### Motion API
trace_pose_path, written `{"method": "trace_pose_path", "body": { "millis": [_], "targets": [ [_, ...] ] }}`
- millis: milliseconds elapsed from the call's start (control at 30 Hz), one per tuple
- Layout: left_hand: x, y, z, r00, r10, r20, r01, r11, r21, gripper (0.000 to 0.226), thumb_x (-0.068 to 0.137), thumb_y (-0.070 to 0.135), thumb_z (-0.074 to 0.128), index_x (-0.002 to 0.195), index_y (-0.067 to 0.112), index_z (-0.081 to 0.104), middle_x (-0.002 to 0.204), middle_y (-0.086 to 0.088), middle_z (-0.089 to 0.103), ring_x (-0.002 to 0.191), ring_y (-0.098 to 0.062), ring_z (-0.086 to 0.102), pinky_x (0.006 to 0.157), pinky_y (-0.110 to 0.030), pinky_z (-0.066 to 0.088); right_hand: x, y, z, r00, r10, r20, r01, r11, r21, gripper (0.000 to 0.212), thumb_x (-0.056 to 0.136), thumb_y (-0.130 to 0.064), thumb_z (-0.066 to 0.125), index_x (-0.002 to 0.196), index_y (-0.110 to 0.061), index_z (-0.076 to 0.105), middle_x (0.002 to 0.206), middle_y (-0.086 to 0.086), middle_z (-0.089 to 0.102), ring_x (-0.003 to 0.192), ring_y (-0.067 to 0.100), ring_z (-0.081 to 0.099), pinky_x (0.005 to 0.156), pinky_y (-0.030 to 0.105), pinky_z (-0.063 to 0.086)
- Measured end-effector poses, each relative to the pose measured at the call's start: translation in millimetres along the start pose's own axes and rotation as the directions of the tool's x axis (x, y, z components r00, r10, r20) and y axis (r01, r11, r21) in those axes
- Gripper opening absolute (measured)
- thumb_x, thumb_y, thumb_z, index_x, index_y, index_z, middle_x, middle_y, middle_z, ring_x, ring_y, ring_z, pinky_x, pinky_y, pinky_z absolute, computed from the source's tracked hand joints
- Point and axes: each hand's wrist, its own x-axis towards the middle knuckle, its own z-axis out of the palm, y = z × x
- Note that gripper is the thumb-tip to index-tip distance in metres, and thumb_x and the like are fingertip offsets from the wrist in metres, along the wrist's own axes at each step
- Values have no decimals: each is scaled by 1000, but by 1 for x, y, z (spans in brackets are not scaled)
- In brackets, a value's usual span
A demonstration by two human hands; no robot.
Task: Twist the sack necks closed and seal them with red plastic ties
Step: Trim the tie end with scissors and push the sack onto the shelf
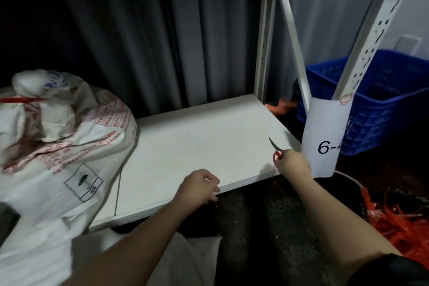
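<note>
A white woven sack [58, 146] with red print lies on the left of a white shelf board [197, 137]. Its twisted neck [30, 90] is bound by a red plastic tie [21, 100]. My right hand [293, 165] grips red-handled scissors [277, 150] near the shelf's right front corner, blades pointing up and left. My left hand [200, 187] hovers at the shelf's front edge with fingers curled, and nothing shows in it.
A white rack post carries a paper label [325, 144] reading "6-4". Behind it stands a blue plastic crate [371, 109]. A dark tub [394, 213] of red plastic ties sits at lower right. Grey curtains hang behind the shelf.
</note>
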Motion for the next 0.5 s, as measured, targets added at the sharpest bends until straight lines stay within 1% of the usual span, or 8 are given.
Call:
{"method": "trace_pose_path", "body": {
  "millis": [67, 100, 200, 267, 333, 400, 433, 500],
  "targets": [
    [-23, 13, -20, 1000, 0, -13, 0, 999, -40, 13, 92, 14, 53, 82, 12, 59, 81, -7, 67, 57, -20, 62, 46, -18, 41, -35, -26, -16, 992, -96, 80, 98, 995, -29, 25, 86, -19, 53, 105, -6, 64, 108, 13, 67, 101, 32, 64, 83, 32, 51],
    [-40, 18, -32, 1000, -9, -25, 7, 998, -57, 13, 93, 14, 52, 81, 12, 58, 82, -9, 66, 58, -20, 62, 43, -16, 39, -56, -41, -23, 980, -148, 134, 154, 987, -37, 26, 84, -20, 54, 103, -7, 65, 106, 12, 69, 97, 30, 66, 84, 35, 53],
    [-94, 20, -70, 995, -13, -99, 8, 999, -44, 12, 92, 14, 50, 82, 14, 56, 82, -7, 66, 61, -19, 63, 51, -21, 42, -131, -88, -38, 914, -298, 277, 338, 935, -109, 28, 82, -23, 54, 104, -9, 64, 105, 9, 69, 93, 28, 67, 83, 38, 56],
    [-130, 14, -94, 983, 4, -186, -9, 1000, -28, 11, 92, 15, 50, 84, 13, 58, 83, -7, 67, 63, -18, 63, 55, -24, 45, -183, -117, -41, 853, -390, 347, 461, 875, -150, 31, 83, -26, 54, 108, -11, 64, 109, 7, 69, 97, 27, 66, 85, 36, 54],
    [-171, 7, -117, 960, 41, -277, -38, 999, 16, 11, 91, 16, 50, 88, 12, 60, 84, -6, 68, 67, -19, 65, 60, -28, 49, -237, -141, -40, 795, -475, 378, 568, 801, -190, 33, 84, -29, 54, 112, -14, 64, 113, 4, 68, 101, 25, 65, 83, 30, 51],
    [-208, -1, -136, 914, 123, -387, -85, 990, 113, 12, 91, 18, 51, 85, 17, 62, 81, 0, 70, 70, -17, 69, 70, -33, 53, -281, -161, -34, 745, -544, 386, 645, 734, -210, 33, 86, -31, 53, 114, -16, 63, 116, 4, 65, 105, 25, 62, 78, 27, 44],
    [-229, -7, -146, 878, 174, -447, -103, 978, 180, 12, 90, 19, 52, 83, 20, 62, 80, 3, 71, 71, -15, 69, 74, -33, 54, -305, -169, -31, 718, -573, 396, 678, 705, -207, 34, 86, -32, 53, 115, -17, 62, 118, 4, 64, 108, 25, 60, 77, 28, 42],
    [-268, -21, -160, 795, 286, -535, -128, 941, 312, 12, 90, 22, 54, 84, 23, 64, 79, 8, 71, 74, -13, 69, 77, -34, 54, -345, -180, -22, 664, -626, 410, 724, 675, -141, 35, 87, -32, 53, 119, -19, 59, 123, 3, 61, 113, 25, 57, 81, 29, 42]
  ]
}}
